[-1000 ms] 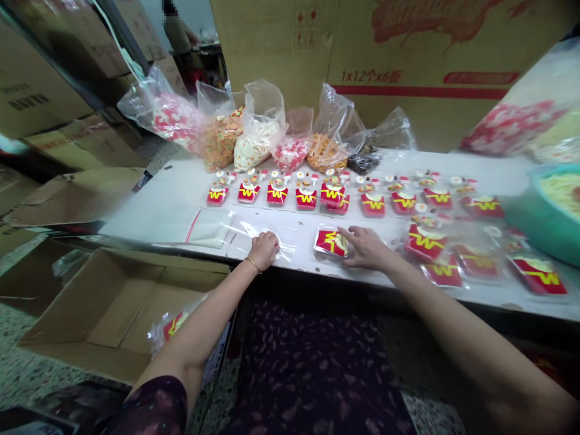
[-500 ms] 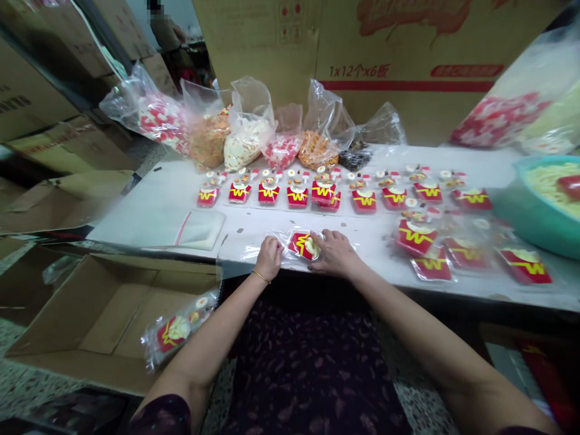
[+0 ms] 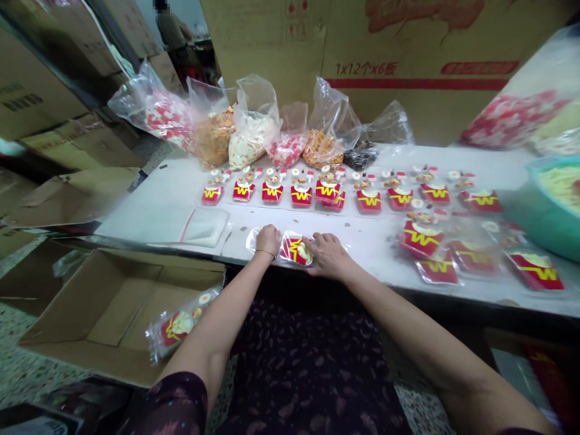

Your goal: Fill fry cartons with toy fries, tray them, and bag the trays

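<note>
In the head view a flat toy fries pack (image 3: 293, 249), red with a yellow W-like mark and pale fries, lies sideways near the table's front edge. Clear plastic film (image 3: 252, 240) shows around it and to its left. My left hand (image 3: 269, 240) is closed on this film at the pack's left end. My right hand (image 3: 330, 254) is at the other end, thumb and fingers bent around the fries side. Its fingertips touch the pack. Behind my hands stands a row of similar red packs (image 3: 272, 192) with small toy food pieces above them.
Clear bags of small pieces (image 3: 251, 142) line the back of the table. A flat stack of clear bags (image 3: 206, 228) lies left. More packs (image 3: 422, 238) and a turquoise basin (image 3: 525, 208) are right. An open carton (image 3: 67, 320) holds a bagged set (image 3: 179, 326). A person (image 3: 172, 30) stands far back.
The fries pack and my right hand have shifted slightly left, towards my left hand. My left hand has moved a little away from me and its fingers look more closed. The camera view has shifted slightly.
</note>
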Demonstrator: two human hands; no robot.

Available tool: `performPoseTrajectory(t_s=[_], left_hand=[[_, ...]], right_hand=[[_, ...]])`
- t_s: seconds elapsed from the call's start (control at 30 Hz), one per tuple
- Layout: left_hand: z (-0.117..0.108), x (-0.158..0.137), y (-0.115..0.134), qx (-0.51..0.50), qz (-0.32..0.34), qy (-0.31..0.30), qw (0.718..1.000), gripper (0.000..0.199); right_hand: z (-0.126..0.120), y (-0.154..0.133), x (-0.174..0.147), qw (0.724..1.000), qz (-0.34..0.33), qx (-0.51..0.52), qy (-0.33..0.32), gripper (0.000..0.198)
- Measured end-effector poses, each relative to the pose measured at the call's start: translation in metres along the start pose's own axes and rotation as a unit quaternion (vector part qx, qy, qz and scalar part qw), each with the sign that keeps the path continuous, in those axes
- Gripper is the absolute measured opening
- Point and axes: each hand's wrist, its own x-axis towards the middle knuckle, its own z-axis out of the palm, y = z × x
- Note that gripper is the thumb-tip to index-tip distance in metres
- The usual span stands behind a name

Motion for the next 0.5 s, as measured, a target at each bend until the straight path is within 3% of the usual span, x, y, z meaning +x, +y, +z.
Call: performPoseTrajectory(t_s=[0.1, 0.23, 0.4, 0.5], left_hand=[[0.001, -0.001, -0.003, -0.016, -0.003, 0.012, 1.0, 0.021], [-0.008, 0.002, -0.015, -0.071, 0.065, -0.007, 0.995, 0.024], [-0.028, 0.005, -0.023, -0.1, 0.24, -0.156, 0.953, 0.039], [-0.036, 0.008, -0.017, -0.064, 0.273, -0.212, 0.936, 0.029]], right_hand=[[0.002, -0.002, -0.003, 1.0, -0.026, -0.007, 0.006, 0.085], [0.003, 0.006, 0.002, 0.999, -0.049, 0.001, -0.008, 0.086], [0.003, 0.016, 0.014, 0.997, -0.068, 0.016, -0.019, 0.095], [0.004, 0.019, 0.017, 0.996, -0.077, 0.025, -0.022, 0.1]])
